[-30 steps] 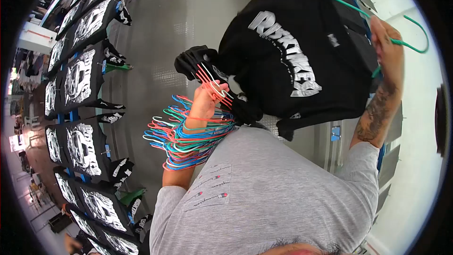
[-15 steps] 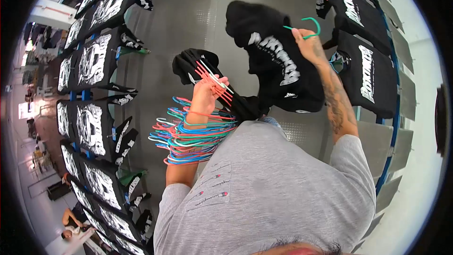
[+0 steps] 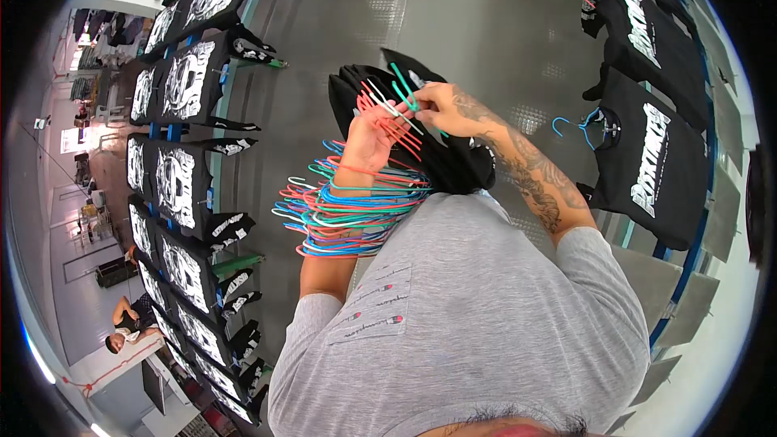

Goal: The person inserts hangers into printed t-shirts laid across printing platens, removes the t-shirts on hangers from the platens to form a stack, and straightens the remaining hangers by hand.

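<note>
My left hand (image 3: 372, 136) is closed around several red hangers (image 3: 411, 146) and a white hanger (image 3: 380, 93), with black printed garments (image 3: 449, 166) hanging from them in front of my body. Close against it, my right hand (image 3: 447, 109) pinches a green hanger (image 3: 402, 83), whose hook lies beside the white one. The garment on the green hanger merges with the other black cloth, so its outline is hidden. Around my left forearm sits a thick bunch of loose hangers (image 3: 348, 210) in red, blue, green and white.
Racks of black printed shirts (image 3: 182, 182) line the left side. On the right, a black shirt with a blue hanger (image 3: 587, 125) lies on a rack beside bare grey boards (image 3: 688, 307). Grey floor (image 3: 486, 0) runs between. A person (image 3: 129, 324) is at the far lower left.
My right hand has swung left, bringing the green hanger and its black garment to the bunch in my left hand. The racks have shifted in view. A blue hanger now shows on the right.
</note>
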Available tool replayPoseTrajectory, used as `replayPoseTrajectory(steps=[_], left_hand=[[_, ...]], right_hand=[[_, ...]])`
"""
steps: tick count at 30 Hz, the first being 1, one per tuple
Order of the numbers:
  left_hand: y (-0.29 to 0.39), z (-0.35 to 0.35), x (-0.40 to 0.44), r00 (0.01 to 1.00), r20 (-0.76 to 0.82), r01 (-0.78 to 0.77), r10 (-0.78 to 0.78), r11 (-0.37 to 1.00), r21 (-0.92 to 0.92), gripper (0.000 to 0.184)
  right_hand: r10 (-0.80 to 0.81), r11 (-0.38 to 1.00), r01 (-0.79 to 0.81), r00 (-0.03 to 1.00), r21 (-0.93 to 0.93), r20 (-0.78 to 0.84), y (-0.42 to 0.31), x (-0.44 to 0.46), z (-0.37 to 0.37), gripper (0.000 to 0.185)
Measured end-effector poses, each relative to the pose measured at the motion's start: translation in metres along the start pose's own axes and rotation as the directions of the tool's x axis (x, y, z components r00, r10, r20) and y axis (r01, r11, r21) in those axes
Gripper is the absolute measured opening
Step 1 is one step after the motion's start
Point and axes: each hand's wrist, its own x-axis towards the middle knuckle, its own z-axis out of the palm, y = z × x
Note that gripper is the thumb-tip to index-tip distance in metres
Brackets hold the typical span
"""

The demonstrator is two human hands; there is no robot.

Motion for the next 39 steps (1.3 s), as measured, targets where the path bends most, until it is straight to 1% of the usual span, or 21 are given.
replayPoseTrajectory(steps=[2, 6, 9, 10, 13, 14, 15, 17, 18, 21, 23, 26, 27, 29, 30, 31, 33, 35, 37, 38, 39], left_hand=[[-0.003, 0.010, 0.007, 1.000, 0.000, -0.009, 0.009, 1.000, -0.011, 0.018], [-0.016, 0.029, 0.030, 0.988, 0.151, 0.045, -0.043, 0.999, -0.010, 0.019], [-0.022, 0.048, 0.044, 0.980, 0.166, 0.117, -0.108, 0.992, -0.043, 0.019], [-0.025, 0.050, 0.052, 0.961, 0.253, 0.124, -0.109, 0.991, -0.042, 0.020], [-0.033, 0.050, 0.075, 0.943, 0.289, 0.195, -0.166, 0.978, -0.071, 0.020], [-0.031, 0.055, 0.081, 0.940, 0.282, 0.218, -0.192, 0.974, -0.064, 0.020], [-0.030, 0.060, 0.089, 0.939, 0.273, 0.235, -0.209, 0.970, -0.065, 0.021], [-0.024, 0.067, 0.103, 0.949, 0.238, 0.222, -0.205, 0.974, -0.046, 0.023], [-0.020, 0.071, 0.112, 0.943, 0.239, 0.252, -0.232, 0.966, -0.055, 0.022], [-0.006, 0.079, 0.142, 0.931, 0.243, 0.291, -0.273, 0.956, -0.041, 0.020], [0.005, 0.079, 0.166, 0.922, 0.251, 0.311, -0.296, 0.950, -0.021, 0.020], [0.027, 0.072, 0.209, 0.907, 0.279, 0.329, -0.315, 0.944, -0.003, 0.020], [0.037, 0.069, 0.223, 0.912, 0.260, 0.330, -0.317, 0.944, -0.007, 0.020], [0.057, 0.063, 0.250, 0.886, 0.295, 0.385, -0.358, 0.922, -0.039, 0.021], [0.069, 0.064, 0.259, 0.899, 0.254, 0.368, -0.356, 0.930, 0.001, 0.021], [0.078, 0.060, 0.271, 0.897, 0.276, 0.364, -0.345, 0.931, -0.019, 0.020], [0.099, 0.058, 0.292, 0.890, 0.312, 0.353, -0.332, 0.936, -0.012, 0.018], [0.124, 0.068, 0.295, 0.917, 0.265, 0.308, -0.298, 0.951, 0.005, 0.011], [0.138, 0.060, 0.314, 0.913, 0.266, 0.307, -0.308, 0.951, 0.048, 0.009], [0.145, 0.057, 0.321, 0.917, 0.265, 0.295, -0.297, 0.954, 0.048, 0.009], [0.153, 0.055, 0.327, 0.929, 0.257, 0.262, -0.267, 0.963, 0.055, 0.009]], right_hand=[[0.006, 0.996, -0.010, 0.999, -0.089, -0.036, 0.002, 0.000, -0.004, 0.025], [-0.051, 0.968, -0.005, 0.975, -0.251, -0.217, 0.012, -0.014, -0.007, 0.027], [0.050, 0.994, -0.089, 0.887, -0.064, -0.459, 0.030, -0.033, -0.015, 0.032], [0.131, 0.991, -0.094, 0.852, 0.099, -0.507, 0.028, -0.047, -0.028, 0.036], [0.298, 0.951, -0.235, 0.537, 0.200, -0.789, 0.106, -0.105, -0.032, 0.035], [0.568, 0.819, -0.289, 0.294, 0.495, -0.769, 0.130, -0.129, -0.032, 0.036], [0.773, 0.623, -0.244, 0.041, 0.743, -0.634, 0.157, -0.153, -0.035, 0.036], [0.923, 0.217, -0.010, -0.324, 0.976, -0.209, 0.220, -0.209, -0.044, 0.044], [0.934, 0.184, 0.087, -0.325, 0.979, -0.147, 0.238, -0.234, -0.044, 0.069], [0.966, 0.023, 0.382, -0.246, 0.924, 0.078, 0.268, -0.251, -0.062, 0.099], [0.989, 0.145, 0.547, -0.063, 0.825, -0.132, 0.313, -0.257, -0.058, 0.070], [0.921, 0.345, 0.653, -0.099, 0.674, -0.376, 0.293, -0.221, -0.071, 0.047], [0.904, 0.355, 0.762, -0.133, 0.542, -0.405, 0.279, -0.207, -0.084, 0.029], [0.760, 0.372, 0.865, -0.076, 0.337, -0.645, 0.254, -0.205, -0.127, 0.018], [0.626, 0.290, 0.920, 0.026, 0.263, -0.779, 0.221, -0.204, -0.161, 0.017], [0.549, 0.554, 0.803, -0.153, 0.221, -0.822, 0.215, -0.218, -0.189, 0.018], [0.320, 0.582, 0.814, -0.220, 0.008, -0.922, 0.172, -0.209, -0.250, 0.025], [0.209, 0.910, 0.412, -0.375, 0.040, -0.903, 0.126, -0.145, -0.299, 0.026], [0.086, 0.995, -0.037, -0.058, 0.088, -0.995, 0.122, -0.102, -0.318, 0.037], [0.080, 0.990, -0.131, 0.182, 0.057, -0.980, 0.093, -0.057, -0.311, 0.044], [0.155, 0.979, -0.184, 0.396, 0.087, -0.905, 0.063, -0.014, -0.299, 0.045]])
